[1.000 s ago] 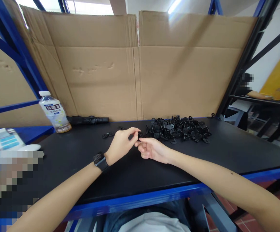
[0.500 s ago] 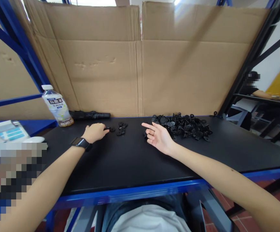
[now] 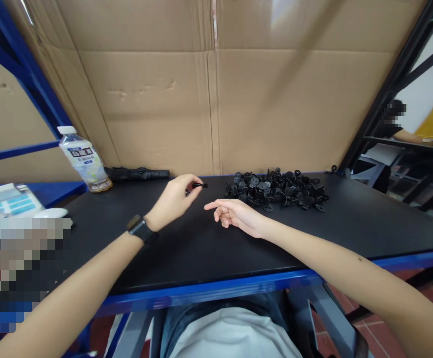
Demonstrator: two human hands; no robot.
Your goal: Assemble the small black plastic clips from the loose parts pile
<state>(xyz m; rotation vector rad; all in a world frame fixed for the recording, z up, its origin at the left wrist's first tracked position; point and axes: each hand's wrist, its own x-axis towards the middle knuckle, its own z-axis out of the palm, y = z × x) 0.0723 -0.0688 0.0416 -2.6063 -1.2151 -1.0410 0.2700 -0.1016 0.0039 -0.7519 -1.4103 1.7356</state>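
- Left hand (image 3: 173, 200) pinched firmly on a small black plastic fastener (image 3: 198, 185), held just above the bench!
- Right hand (image 3: 235, 216) loosely open, black fastener pile (image 3: 276, 190) at its two o'clock.

1. Bright, even indoor light fills the scene, with a pale glare high on the cardboard sheet (image 3: 276, 94).
2. A soft diagonal shadow crosses that cardboard.
3. Wide-angle distortion bends the blue steel rack (image 3: 26, 64) near the edges.
4. A coarse pixelated patch (image 3: 15, 273) obscures the lower left.
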